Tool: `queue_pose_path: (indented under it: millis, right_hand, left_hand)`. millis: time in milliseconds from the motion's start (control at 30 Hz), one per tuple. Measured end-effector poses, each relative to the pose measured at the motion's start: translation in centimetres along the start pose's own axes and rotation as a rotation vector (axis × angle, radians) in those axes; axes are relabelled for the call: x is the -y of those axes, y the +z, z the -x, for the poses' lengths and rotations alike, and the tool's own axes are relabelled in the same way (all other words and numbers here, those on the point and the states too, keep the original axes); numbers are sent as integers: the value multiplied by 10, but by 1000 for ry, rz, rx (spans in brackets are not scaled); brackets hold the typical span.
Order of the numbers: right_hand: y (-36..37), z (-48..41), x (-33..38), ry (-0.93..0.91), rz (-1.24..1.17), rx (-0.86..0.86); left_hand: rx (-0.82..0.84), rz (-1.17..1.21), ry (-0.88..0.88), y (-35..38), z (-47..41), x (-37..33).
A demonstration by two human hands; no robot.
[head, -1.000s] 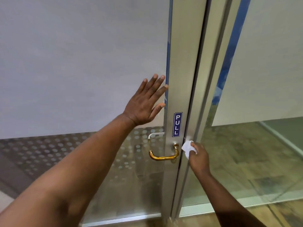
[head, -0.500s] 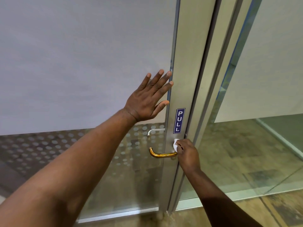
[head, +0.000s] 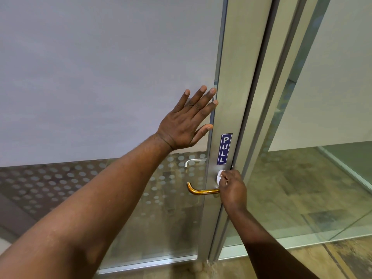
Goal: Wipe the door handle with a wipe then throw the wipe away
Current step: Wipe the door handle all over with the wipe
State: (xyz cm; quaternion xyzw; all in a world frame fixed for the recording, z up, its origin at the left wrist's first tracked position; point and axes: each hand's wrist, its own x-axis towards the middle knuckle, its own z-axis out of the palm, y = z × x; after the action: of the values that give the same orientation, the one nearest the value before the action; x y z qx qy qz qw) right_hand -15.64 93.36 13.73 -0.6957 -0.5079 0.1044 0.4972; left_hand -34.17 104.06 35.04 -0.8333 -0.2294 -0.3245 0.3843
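**Soft wipe, hard handle: a bunched pad at the pivot end**

While the left hand (head: 187, 119) is lying flat with its fingers spread against the frosted glass panel (head: 100, 77), fingertips just reaching the metal door frame (head: 231, 97), the right hand (head: 233, 188) is pinching a small white wipe (head: 219, 175) between thumb and fingers. The wipe is showing only as a bunched white pad at the fingertips, pressed to the frame just below the blue PULL sign (head: 224, 149) and just above the root of the brass door handle (head: 201, 191).

The wipe is looking thin, soft and very light, so it is likely crumpling to whatever shape the fingers give it; folded into a pad it is probably giving a better rubbing face than a loose sheet, which could slip out or drag. If damp, it may also be sliding easily on polished metal, so a firm pinch with most of the pad exposed seems wise.

The handle is a stiff, smooth lever fixed to the door, curving up at its free left end. It is probably best taken by wrapping the wipe round the bar and drawing it along towards that curved tip. Pressing down could work the latch, which is likely why the spread hand is bracing the door. No bin is showing in this view.
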Motion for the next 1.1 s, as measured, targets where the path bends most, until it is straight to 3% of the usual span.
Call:
queue_pose_path:
  millis: [167,600,867,1100]
  right_hand:
    - [-2,-3,-3,-144,201,87]
    - [-7,11,-1,93,-86,-46]
    - [-25,20,-24,-241,83,210]
    - [-35,8,-34,-368,296,202]
  left_hand:
    - [-8,-3,-2,1,0,0]
    - [-23,3,7,3,1,0]
    - [-25,-2,5,5,2,1]
    - [-16,-4,6,5,1,0]
